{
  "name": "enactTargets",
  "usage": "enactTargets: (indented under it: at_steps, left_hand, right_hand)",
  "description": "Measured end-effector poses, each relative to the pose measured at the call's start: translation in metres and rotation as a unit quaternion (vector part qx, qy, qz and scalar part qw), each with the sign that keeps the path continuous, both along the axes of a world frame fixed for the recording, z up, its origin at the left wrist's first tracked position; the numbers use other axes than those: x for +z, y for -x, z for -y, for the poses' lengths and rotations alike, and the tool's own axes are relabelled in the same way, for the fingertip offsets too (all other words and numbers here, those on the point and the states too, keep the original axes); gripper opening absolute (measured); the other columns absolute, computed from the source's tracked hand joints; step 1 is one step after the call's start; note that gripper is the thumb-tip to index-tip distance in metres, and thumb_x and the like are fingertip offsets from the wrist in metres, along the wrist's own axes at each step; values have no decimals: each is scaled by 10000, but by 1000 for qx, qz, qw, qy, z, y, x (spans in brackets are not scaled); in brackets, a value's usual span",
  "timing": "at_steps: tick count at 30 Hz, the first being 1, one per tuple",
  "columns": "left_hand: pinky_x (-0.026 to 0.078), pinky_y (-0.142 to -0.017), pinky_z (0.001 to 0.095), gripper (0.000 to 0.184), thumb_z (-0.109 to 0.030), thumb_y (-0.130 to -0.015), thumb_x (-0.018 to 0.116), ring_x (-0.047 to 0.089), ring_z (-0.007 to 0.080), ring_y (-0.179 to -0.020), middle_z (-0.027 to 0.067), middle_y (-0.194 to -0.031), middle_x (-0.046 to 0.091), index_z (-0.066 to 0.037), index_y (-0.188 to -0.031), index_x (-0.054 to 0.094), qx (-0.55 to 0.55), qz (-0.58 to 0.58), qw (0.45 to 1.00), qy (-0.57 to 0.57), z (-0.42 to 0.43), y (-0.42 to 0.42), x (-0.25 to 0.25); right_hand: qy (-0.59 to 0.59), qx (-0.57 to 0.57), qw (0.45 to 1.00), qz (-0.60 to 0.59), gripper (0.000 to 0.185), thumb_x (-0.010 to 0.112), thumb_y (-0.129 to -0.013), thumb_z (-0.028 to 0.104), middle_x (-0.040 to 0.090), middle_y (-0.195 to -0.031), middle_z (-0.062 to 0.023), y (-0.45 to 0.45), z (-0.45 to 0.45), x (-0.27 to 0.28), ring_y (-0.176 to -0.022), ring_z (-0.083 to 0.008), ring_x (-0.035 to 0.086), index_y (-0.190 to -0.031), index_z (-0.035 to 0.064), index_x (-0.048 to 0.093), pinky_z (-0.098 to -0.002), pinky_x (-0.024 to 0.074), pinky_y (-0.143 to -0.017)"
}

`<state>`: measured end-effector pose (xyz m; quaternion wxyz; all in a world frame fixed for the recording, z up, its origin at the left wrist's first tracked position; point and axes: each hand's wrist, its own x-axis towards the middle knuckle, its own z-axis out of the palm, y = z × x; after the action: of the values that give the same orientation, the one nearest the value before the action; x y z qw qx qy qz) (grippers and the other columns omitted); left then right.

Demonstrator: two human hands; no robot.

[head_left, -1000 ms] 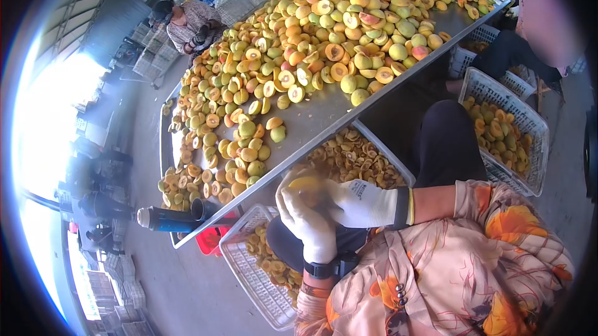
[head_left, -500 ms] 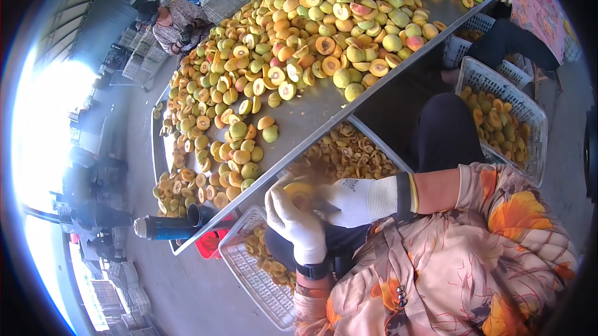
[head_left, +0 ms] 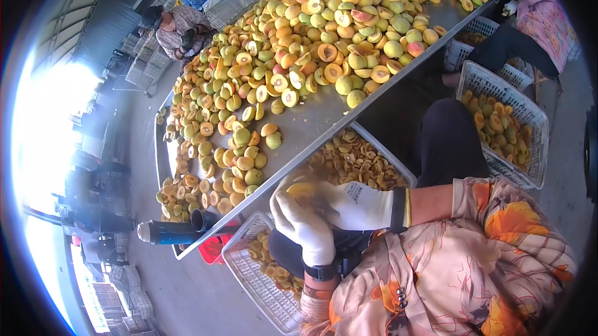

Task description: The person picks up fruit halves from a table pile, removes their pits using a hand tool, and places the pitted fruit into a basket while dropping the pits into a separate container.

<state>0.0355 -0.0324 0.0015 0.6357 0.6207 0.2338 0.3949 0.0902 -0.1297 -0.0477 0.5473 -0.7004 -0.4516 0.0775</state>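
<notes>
My left hand, in a white glove with a dark band at the wrist, is closed around a yellow peach half. Against it, my right hand, also white-gloved, is curled, its fingertips smeared by motion. Whatever that hand grips is hidden in the blur. Both hands are over my lap, just off the near edge of a metal table. Halved peaches, green-yellow with some red, are heaped on that table. Below the hands, a crate holds many small brownish-yellow fruit pieces.
A white crate with fruit pieces stands left of my legs, near a red container and a blue cylinder. Another crate of peach halves is at right. Co-workers sit across the table and at upper right.
The view has shifted slightly, so the table and hands appear a little lower and to the right. My hands stay together at the peach half, still blurred. The co-worker's hand at upper right now shows.
</notes>
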Motion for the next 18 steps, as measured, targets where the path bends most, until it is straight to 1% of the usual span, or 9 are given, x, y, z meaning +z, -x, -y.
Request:
enactTargets:
  at_steps: [3,6,9,12,13,15,18]
  left_hand:
    - [541,-768,285,346,-243,-1089,446,676,178,-900,117,-1053,718,26,-1153,655,-14,-1,1000,-21,-3,1,0]
    - [534,-743,267,344,-235,-1082,459,675,165,-855,98,-987,725,26,-1089,681,-37,-34,998,-28,-14,-1,-6]
    - [522,-728,252,347,-232,-1075,464,666,150,-828,79,-934,722,24,-1043,696,-65,-71,995,-39,-23,-4,-2]
    - [523,-684,276,401,-339,-1066,503,648,179,-753,134,-859,695,29,-1064,660,-76,-72,995,3,-24,-10,-2]
    - [523,-680,276,402,-341,-1065,506,652,182,-756,135,-859,695,30,-1064,658,-60,-63,996,35,-24,-14,-3]
    - [522,-670,277,403,-345,-1063,512,658,188,-761,138,-858,696,32,-1063,656,-27,-46,994,99,-23,-19,-8]
    - [532,-684,284,419,-349,-1063,520,666,203,-779,152,-873,696,48,-1110,644,-34,-13,999,6,-25,-21,-15]
  right_hand:
    - [26,17,999,7,216,605,-916,132,664,-780,-244,-1,2,-2,-739,-450,668,-1067,11,507,-517,504,-632]
    - [55,56,996,-47,239,599,-904,125,670,-793,-254,-6,5,6,-760,-461,673,-1103,14,526,-524,510,-653]
    - [80,69,991,-82,271,607,-879,121,687,-829,-254,-9,2,2,-800,-464,685,-1120,7,559,-522,525,-691]
    - [-14,123,988,-90,270,619,-858,118,701,-862,-245,-21,-5,-5,-835,-458,696,-1098,-2,588,-509,540,-731]
    - [-25,130,986,-106,266,626,-848,109,707,-883,-240,-23,-4,-6,-853,-452,702,-1081,-17,603,-496,546,-754]
    - [2,117,991,-62,254,620,-861,117,709,-887,-242,-28,-8,-12,-857,-445,705,-1072,-23,601,-492,548,-756]
    - [80,113,990,5,252,616,-890,141,711,-886,-240,-37,-4,-6,-860,-433,710,-1068,-33,588,-490,550,-753]
